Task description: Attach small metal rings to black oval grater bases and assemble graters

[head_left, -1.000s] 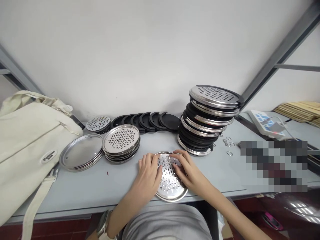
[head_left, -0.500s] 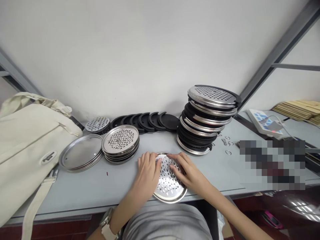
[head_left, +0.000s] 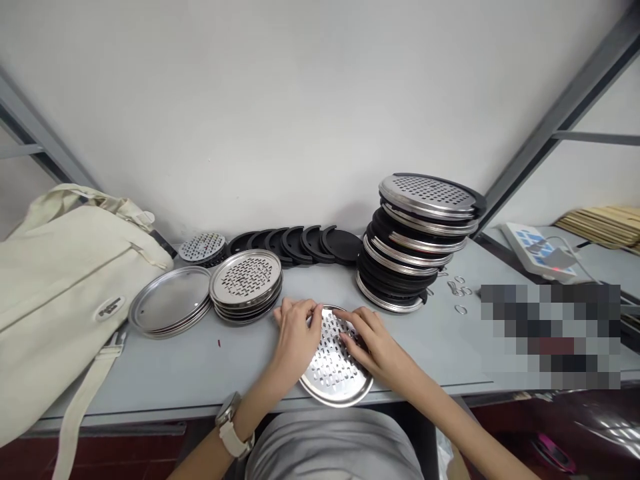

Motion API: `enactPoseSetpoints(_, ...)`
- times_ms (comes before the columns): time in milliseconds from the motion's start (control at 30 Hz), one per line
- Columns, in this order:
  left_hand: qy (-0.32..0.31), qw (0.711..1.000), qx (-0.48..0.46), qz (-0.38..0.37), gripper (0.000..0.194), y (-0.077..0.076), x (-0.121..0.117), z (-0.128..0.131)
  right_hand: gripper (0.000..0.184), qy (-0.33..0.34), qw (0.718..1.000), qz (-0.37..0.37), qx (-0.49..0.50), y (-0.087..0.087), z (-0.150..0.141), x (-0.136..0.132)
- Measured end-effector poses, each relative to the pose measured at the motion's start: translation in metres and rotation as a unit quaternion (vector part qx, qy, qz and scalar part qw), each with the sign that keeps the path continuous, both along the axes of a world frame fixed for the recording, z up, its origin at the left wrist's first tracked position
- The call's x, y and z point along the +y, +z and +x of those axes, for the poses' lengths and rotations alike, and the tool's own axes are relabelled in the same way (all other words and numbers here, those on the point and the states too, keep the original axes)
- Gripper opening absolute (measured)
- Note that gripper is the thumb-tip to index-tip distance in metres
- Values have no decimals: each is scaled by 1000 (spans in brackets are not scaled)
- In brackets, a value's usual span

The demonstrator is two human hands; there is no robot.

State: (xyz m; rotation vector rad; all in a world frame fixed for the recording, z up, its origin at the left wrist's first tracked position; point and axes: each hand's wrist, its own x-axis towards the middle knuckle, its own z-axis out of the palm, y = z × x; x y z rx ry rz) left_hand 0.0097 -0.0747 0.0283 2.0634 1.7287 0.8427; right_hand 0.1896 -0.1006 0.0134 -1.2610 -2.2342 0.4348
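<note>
A round metal grater plate [head_left: 333, 360] with rows of raised holes lies on the table close to my body. My left hand [head_left: 299, 337] covers its upper left edge, wrist raised, with thumb and index finger close together near the rim. Whatever is between those fingertips is hidden. Over the plate's upper right part rests my right hand [head_left: 373, 340], its thumb and index finger apart and touching or just above the perforated face. A stack of similar grater plates [head_left: 247, 273] stands to the left, beside a stack of plain metal discs [head_left: 173, 300].
A tall, leaning stack of black holders and metal plates [head_left: 415, 247] rises at the right. Black crescent-edged holders [head_left: 345, 245] overlap along the wall. Small metal rings [head_left: 461, 309] lie right of the stack. A cream bag [head_left: 75, 300] occupies the left side.
My left hand has turned, its wrist lifting and its fingertips drawing closer together. The grater plate has shifted slightly left. My right hand has barely moved.
</note>
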Motion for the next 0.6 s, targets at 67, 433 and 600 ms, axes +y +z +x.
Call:
enactPoseSetpoints(67, -3, 1000, -3, -7, 30, -2, 0, 0, 36, 3, 1000, 8, -3, -1, 0, 1)
enactPoseSetpoints(433, 4, 1000, -2, -17, 27, -10, 2, 1, 38, 44, 997, 62, -16, 5, -3, 1)
enactPoseSetpoints(600, -7, 1000, -1, -26, 25, -8, 1, 2, 35, 46, 997, 55, -6, 5, -2, 2)
